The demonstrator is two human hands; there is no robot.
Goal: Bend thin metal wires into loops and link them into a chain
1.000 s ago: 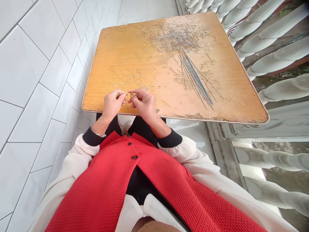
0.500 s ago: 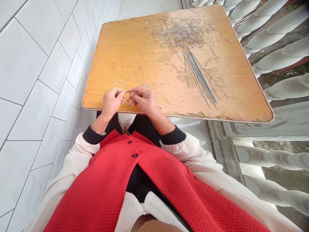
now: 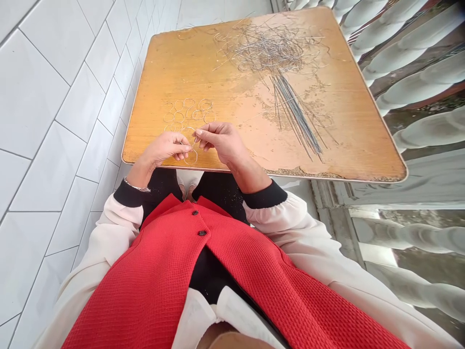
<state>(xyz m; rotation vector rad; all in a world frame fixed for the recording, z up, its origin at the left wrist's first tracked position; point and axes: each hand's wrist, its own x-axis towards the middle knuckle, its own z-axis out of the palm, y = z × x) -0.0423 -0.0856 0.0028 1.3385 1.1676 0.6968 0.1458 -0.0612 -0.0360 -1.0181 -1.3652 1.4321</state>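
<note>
Between my two hands is a thin wire ring (image 3: 188, 128), pinched near the table's front edge. My left hand (image 3: 167, 147) has its thumb and fingers closed on the wire from the left. From the right, my right hand (image 3: 219, 138) pinches the same wire between thumb and forefinger. A second wire loop (image 3: 191, 162) shows just below my left fingertips; whether it is joined to the first I cannot tell. Beyond my hands, several finished-looking wire rings (image 3: 189, 104) lie flat in a loose cluster.
The worn wooden table (image 3: 240, 97) has a chipped front edge. A bundle of straight wires (image 3: 296, 116) lies on its right side, with a tangled wire heap (image 3: 269, 48) behind. A tiled wall (image 3: 65, 126) stands at left and a white balustrade (image 3: 410, 72) at right.
My hands have moved slightly apart, the right one a little upward. The wire ring now shows open between them, with another loop visible below my left fingers.
</note>
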